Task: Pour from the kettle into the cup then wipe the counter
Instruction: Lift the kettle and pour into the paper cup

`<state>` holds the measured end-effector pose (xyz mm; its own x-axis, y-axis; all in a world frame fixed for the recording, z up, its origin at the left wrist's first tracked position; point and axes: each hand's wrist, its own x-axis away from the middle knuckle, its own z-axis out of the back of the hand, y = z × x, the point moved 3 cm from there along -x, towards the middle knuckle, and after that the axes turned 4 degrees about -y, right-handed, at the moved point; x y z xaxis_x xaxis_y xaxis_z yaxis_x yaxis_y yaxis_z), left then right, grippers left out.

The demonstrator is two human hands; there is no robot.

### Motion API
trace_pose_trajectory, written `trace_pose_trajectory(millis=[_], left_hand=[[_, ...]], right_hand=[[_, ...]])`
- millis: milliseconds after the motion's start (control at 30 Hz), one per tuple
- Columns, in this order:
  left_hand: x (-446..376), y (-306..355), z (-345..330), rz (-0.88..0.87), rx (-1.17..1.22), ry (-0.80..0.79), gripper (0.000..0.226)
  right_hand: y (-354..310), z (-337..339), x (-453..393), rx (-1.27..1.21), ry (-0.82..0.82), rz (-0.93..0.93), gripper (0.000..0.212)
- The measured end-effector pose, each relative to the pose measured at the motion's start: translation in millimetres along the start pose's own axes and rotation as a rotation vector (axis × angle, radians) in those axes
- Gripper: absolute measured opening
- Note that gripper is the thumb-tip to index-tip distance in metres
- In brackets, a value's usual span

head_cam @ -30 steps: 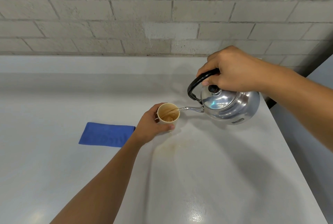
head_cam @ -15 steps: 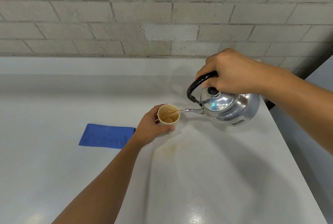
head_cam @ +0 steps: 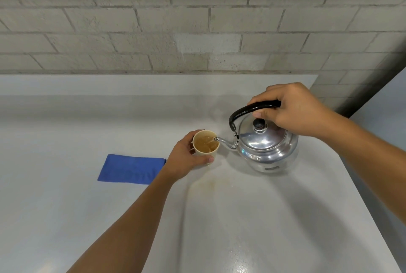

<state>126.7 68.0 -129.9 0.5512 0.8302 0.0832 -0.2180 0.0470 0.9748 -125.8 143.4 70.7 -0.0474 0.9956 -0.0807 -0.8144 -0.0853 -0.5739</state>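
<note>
A shiny metal kettle [head_cam: 267, 145] with a black handle is tilted left, its thin spout over the rim of a small cream cup [head_cam: 206, 145]. Brown liquid fills much of the cup. My right hand [head_cam: 292, 111] grips the kettle's handle from above. My left hand [head_cam: 186, 158] wraps around the cup's left side and holds it on the white counter [head_cam: 252, 217]. A folded blue cloth [head_cam: 131, 169] lies flat on the counter to the left of my left wrist.
A faint brownish stain [head_cam: 206, 183] marks the counter just in front of the cup. A grey brick wall [head_cam: 197, 20] rises behind the counter. The counter's right edge [head_cam: 364, 195] drops off beside my right forearm.
The kettle has tipped back a little and sits lower near the counter, and the liquid level in the cup has risen. My left hand keeps its hold on the cup.
</note>
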Motion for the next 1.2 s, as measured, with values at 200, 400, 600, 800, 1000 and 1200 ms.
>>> trace_pose_trajectory(millis=[200, 400, 600, 800, 1000, 1200], left_hand=[[1, 2, 0, 0.003, 0.005, 0.001, 0.078], [-3, 15, 9, 0.017, 0.016, -0.086, 0.106], [-23, 98, 21, -0.202, 0.001, -0.036, 0.086], [-59, 161, -8, -0.308, -0.058, -0.071, 0.045], [-88, 164, -32, -0.259, -0.087, -0.043, 0.034], [-102, 147, -39, -0.208, -0.084, 0.041, 0.031]], right_hand=[[10, -4, 9, -0.143, 0.036, -0.046, 0.022], [24, 7, 14, -0.189, 0.095, -0.075, 0.02], [34, 27, 10, -0.208, 0.187, -0.077, 0.015], [42, 39, -3, -0.221, 0.268, -0.057, 0.016], [63, 30, -20, -0.313, 0.291, -0.119, 0.014], [85, 13, -32, -0.357, 0.253, -0.161, 0.02]])
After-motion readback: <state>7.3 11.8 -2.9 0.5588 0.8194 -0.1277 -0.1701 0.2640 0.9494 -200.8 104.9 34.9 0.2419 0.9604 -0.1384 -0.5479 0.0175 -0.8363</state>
